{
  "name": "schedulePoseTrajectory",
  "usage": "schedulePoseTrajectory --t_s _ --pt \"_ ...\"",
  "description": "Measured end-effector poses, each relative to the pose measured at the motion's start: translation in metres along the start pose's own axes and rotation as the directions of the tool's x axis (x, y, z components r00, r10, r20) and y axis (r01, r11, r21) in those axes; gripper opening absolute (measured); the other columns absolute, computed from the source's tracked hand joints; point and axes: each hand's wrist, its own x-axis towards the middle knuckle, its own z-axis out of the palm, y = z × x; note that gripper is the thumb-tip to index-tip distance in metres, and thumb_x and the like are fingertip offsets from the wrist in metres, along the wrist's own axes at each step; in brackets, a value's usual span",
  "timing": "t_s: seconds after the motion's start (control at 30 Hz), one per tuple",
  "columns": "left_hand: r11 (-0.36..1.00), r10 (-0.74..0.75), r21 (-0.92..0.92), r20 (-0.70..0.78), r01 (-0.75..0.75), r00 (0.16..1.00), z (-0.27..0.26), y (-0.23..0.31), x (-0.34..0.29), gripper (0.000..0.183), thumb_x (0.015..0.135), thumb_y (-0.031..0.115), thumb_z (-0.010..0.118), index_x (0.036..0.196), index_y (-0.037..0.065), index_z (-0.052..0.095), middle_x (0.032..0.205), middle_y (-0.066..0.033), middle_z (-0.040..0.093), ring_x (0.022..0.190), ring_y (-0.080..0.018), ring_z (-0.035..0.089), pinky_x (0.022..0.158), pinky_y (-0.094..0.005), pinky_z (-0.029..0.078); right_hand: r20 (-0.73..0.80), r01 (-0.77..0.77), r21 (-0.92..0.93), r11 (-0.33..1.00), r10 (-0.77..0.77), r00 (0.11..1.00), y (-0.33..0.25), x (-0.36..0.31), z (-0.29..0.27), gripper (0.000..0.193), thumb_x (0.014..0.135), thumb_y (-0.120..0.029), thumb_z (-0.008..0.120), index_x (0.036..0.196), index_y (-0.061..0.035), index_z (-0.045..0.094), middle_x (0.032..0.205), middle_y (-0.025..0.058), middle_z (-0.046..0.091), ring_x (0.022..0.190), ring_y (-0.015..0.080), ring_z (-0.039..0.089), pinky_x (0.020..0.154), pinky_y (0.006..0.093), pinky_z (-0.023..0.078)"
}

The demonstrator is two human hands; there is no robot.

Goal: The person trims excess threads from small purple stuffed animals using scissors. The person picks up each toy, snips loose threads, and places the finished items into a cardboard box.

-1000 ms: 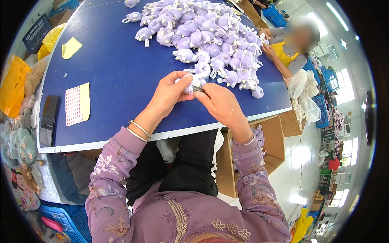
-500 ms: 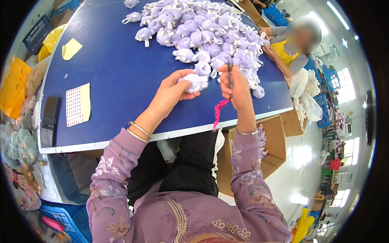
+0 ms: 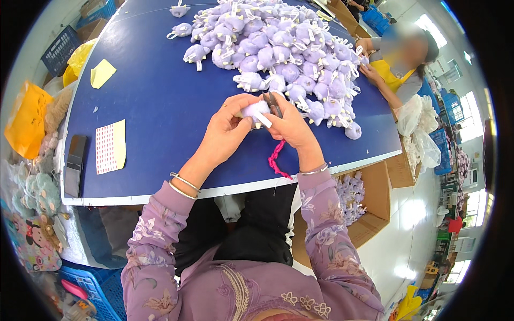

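Observation:
A small purple plush toy (image 3: 252,110) is pinched between the fingers and thumb of my left hand (image 3: 222,134), above the near part of the blue table. A white fabric tag (image 3: 263,119) sticks out of the toy. My right hand (image 3: 294,127) is closed around dark metal thread snips (image 3: 273,104), whose tips point away from me. Its fingertips meet the toy beside the tag. From this hand hangs a braided pink cord (image 3: 274,160). Just beyond my hands lies a big heap of similar purple plush toys (image 3: 284,53) with white loops and tags.
On the left of the blue table (image 3: 160,144) lie a sticker sheet (image 3: 111,147), a yellow paper (image 3: 102,73) and a dark oblong case (image 3: 76,166). A cardboard box (image 3: 372,200) holding purple pieces stands below the right edge. A co-worker (image 3: 393,69) sits at the far right.
My right hand has come left and down with the snips, from beside the toy to touching it. The toy has turned, and its tag now slants toward my right hand.

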Motion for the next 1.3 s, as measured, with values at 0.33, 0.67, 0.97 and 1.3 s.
schedulePoseTrajectory --t_s 0.33,0.67,0.97,1.3 --pt "0.991 -0.131 0.011 -0.072 0.132 0.989 0.009 0.003 0.002 0.052 0.088 0.005 0.065 0.135 0.003 0.042 0.126 -0.0074 0.05 0.097 -0.0125 0.058 0.083 -0.0273 0.049 -0.116 0.264 -0.255 0.93 -0.3 0.947 0.02 0.003 -0.005 0.042 0.076 -0.019 0.075 0.105 -0.002 0.05 0.09 0.001 0.053 0.08 0.0082 0.049 0.069 0.0251 0.045" --pt "0.991 -0.12 0.053 -0.033 0.122 0.992 0.002 -0.004 0.002 0.045 0.089 0.003 0.06 0.133 0.002 0.048 0.112 -0.0051 0.058 0.092 -0.0096 0.057 0.08 -0.025 0.049 -0.169 0.277 -0.29 0.916 -0.333 0.927 0.018 -0.002 0.014 0.045 0.073 -0.018 0.078 0.104 -0.0049 0.049 0.088 0.0008 0.052 0.075 0.0071 0.047 0.065 0.024 0.042" --pt "0.997 -0.062 -0.039 0.014 0.063 0.998 -0.003 -0.013 0.002 0.036 0.089 -0.003 0.054 0.124 0.001 0.059 0.103 -0.0037 0.063 0.09 -0.0086 0.058 0.079 -0.0245 0.05 -0.142 0.286 -0.15 0.946 -0.307 0.941 0.022 -0.012 0.011 0.048 0.075 -0.014 0.077 0.112 -0.0039 0.048 0.099 0.0037 0.055 0.08 0.0078 0.053 0.068 0.0244 0.045" --pt "1.0 -0.003 -0.004 -0.146 0.003 0.989 -0.003 -0.006 0.008 0.041 0.091 0.005 0.055 0.131 0.001 0.047 0.128 -0.0086 0.055 0.086 -0.0088 0.059 0.067 -0.0223 0.046 -0.269 0.753 0.518 0.405 -0.759 0.593 -0.032 -0.095 -0.05 0.043 0.091 -0.028 0.057 0.125 -0.0023 0.053 0.103 0.0139 0.067 0.042 0.0035 0.032 0.036 0.0202 0.027"
